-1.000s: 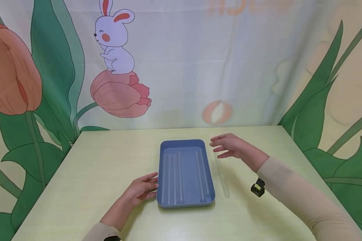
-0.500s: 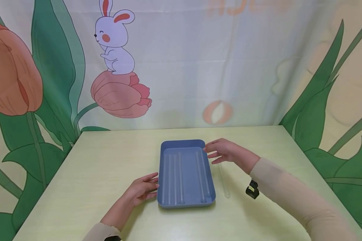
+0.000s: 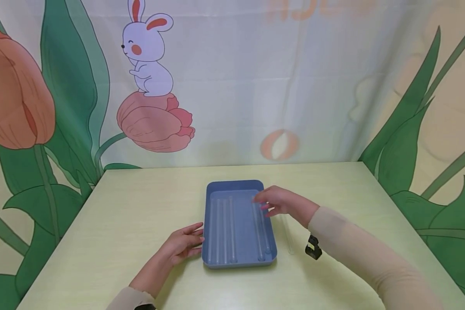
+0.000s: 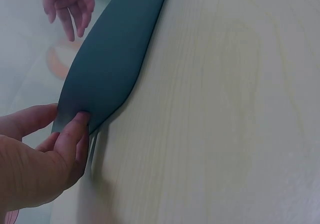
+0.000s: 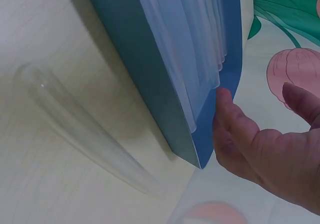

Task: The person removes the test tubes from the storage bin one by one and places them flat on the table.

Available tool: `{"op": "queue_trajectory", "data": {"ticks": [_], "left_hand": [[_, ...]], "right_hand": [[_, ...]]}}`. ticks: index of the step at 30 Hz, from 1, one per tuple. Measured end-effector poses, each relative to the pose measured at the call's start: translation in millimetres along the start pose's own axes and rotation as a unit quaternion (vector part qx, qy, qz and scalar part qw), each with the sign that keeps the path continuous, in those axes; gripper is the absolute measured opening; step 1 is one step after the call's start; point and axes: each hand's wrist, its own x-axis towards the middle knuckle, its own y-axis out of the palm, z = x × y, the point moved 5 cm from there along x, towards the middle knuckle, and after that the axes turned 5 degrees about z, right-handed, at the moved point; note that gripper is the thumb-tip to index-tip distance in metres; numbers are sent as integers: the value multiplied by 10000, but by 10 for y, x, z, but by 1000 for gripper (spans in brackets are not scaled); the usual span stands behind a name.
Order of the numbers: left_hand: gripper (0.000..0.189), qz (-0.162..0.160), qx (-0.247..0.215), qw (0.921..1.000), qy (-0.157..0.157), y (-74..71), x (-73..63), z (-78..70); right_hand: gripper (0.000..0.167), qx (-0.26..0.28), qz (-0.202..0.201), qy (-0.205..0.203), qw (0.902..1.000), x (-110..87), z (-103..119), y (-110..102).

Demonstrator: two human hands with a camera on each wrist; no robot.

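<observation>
Tray (image 3: 243,224), blue, just right of left hand (image 3: 184,244), whose spread fingers touch its side. Right hand (image 3: 277,201) over tray's right rim, fingers and thumb apart, nothing gripped; clear tubes (image 3: 226,230) below and left of it, fingertip contact hard to tell. Loose tube (image 5: 85,129) on table (image 3: 139,211), nearer person than right hand.

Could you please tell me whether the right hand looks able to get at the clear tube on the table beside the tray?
Probably yes: the clear tube lies on the table just outside the tray, near the right hand, and nothing appears to lie on top.
</observation>
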Motion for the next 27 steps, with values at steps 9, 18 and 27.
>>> {"op": "queue_trajectory", "data": {"ticks": [9, 18, 27], "left_hand": [[65, 12, -27, 10000, 33, -7, 6, -5], [63, -24, -21, 10000, -9, -8, 11, 14], [62, -40, 8, 10000, 5, -4, 6, 16]], "right_hand": [[62, 495, -197, 394, 9978, 89, -48, 121], [77, 665, -113, 420, 9968, 156, -105, 209], [86, 548, -313, 524, 9966, 298, -198, 294]]}}
